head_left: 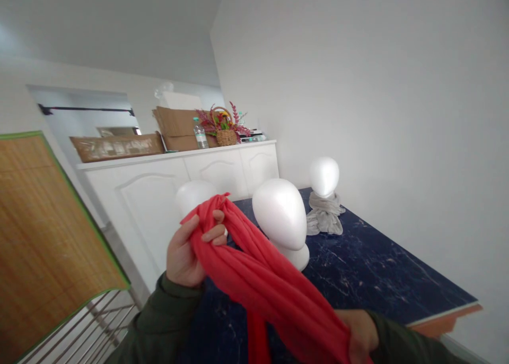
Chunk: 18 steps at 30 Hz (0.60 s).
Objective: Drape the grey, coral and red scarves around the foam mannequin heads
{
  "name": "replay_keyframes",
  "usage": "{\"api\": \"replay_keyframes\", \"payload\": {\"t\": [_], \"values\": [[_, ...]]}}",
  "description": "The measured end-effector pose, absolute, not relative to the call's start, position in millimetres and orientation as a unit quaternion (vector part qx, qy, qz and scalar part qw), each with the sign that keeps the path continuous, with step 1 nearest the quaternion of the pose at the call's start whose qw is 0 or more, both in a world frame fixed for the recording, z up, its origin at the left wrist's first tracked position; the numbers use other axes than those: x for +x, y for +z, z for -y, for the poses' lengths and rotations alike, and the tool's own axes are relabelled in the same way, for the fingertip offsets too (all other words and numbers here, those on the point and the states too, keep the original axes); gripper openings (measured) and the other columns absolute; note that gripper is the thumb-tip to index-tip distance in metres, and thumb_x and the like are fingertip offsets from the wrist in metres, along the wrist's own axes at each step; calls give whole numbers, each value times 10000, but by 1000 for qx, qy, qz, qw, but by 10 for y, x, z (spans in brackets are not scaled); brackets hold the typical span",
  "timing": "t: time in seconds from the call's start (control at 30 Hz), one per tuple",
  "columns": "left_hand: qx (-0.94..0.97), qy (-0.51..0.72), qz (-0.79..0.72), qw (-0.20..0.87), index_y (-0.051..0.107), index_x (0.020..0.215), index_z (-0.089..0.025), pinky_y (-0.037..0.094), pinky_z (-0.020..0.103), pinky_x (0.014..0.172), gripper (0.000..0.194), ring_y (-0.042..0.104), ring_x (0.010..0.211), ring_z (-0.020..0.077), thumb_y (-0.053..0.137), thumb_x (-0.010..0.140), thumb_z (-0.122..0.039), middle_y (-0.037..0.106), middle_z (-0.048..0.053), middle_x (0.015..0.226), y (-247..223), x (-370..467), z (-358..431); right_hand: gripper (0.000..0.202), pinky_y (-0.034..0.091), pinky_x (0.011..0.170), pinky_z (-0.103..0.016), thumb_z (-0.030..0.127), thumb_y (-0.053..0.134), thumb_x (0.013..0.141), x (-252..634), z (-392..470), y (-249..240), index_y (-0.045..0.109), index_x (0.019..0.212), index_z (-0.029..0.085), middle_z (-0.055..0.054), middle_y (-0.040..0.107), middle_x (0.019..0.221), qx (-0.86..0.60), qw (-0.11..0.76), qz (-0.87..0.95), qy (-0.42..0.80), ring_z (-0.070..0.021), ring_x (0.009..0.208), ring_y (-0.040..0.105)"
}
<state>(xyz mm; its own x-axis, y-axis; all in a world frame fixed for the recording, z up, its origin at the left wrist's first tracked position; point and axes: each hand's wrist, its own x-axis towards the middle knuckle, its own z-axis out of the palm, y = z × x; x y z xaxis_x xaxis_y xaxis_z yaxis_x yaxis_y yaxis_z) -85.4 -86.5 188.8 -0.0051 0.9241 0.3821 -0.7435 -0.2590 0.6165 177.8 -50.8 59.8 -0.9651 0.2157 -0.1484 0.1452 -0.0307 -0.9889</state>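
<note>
A long red scarf (pixel 270 279) stretches diagonally between my hands, with one part hanging down below. My left hand (pixel 194 242) is closed around its gathered upper end, fingers wrapped over the cloth. At the lower right, my right hand (pixel 360 332) grips the other part of the scarf, its fingers mostly hidden by cloth. Just behind the scarf stands a white mannequin head (pixel 279 213), tilted in view. Another white head (pixel 193 195) is partly hidden behind my left hand and the scarf. Farther back, a third head (pixel 324 176) wears a grey scarf (pixel 325 215) around its neck.
The heads stand on a dark blue marbled table (pixel 358 268) beside a wall. White cabinets (pixel 159 194) behind carry cardboard boxes (pixel 119 146), a bottle (pixel 200 135) and a flower basket (pixel 226 137). A bamboo mat (pixel 51 236) over a metal rack (pixel 107 321) is at left.
</note>
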Motion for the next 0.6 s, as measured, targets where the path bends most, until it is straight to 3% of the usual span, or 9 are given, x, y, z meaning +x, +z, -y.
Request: {"api": "replay_keyframes", "payload": {"t": [0.1,0.17,0.23,0.3,0.4,0.5,0.6], "values": [[369,728,-101,568,511,981,-100,445,156,489,241,443,452,25,413,762,-118,512,-11,665,2004,-998,751,593,451,701,-288,341,702,456,2024,204,875,583,980,89,-112,607,941,-119,14,646,754,-231,838,579],[376,756,-96,528,515,977,-91,468,168,547,237,477,482,35,386,778,-92,522,-10,653,2141,-1084,609,445,438,714,-298,310,632,504,2115,-62,1189,613,870,58,-133,623,858,-128,22,679,722,-220,785,584],[384,780,-101,483,534,934,-96,483,194,639,225,515,527,46,354,800,-78,538,-13,641,2330,-1175,406,284,447,600,-280,292,553,565,2103,-397,1589,612,744,79,-87,623,677,-169,130,717,664,-175,616,577],[384,795,-116,455,547,877,-104,476,204,707,230,548,585,52,328,818,-64,552,-22,632,2531,-1264,147,156,426,507,-230,268,507,633,1983,-792,2017,560,648,122,0,546,518,-243,322,712,575,-104,456,499],[362,813,-158,428,545,791,-103,478,179,681,185,573,634,64,371,803,-40,578,-10,629,2718,-1343,-301,221,426,540,-223,258,424,780,1686,-1384,2519,572,771,94,-22,550,559,-384,472,720,333,-107,499,510],[323,821,-248,401,550,762,-110,490,184,610,157,566,568,71,430,762,-9,580,-2,593,2654,-1345,-700,250,431,621,-247,262,433,817,1411,-1798,2653,574,859,61,-63,587,675,-440,486,710,258,-141,622,547],[287,827,-297,383,550,738,-107,477,174,550,169,533,484,58,436,746,17,553,-13,540,2399,-1334,-943,212,415,736,-292,246,521,792,1229,-1971,2429,580,825,45,-106,592,779,-484,464,710,218,-192,794,548]]}}
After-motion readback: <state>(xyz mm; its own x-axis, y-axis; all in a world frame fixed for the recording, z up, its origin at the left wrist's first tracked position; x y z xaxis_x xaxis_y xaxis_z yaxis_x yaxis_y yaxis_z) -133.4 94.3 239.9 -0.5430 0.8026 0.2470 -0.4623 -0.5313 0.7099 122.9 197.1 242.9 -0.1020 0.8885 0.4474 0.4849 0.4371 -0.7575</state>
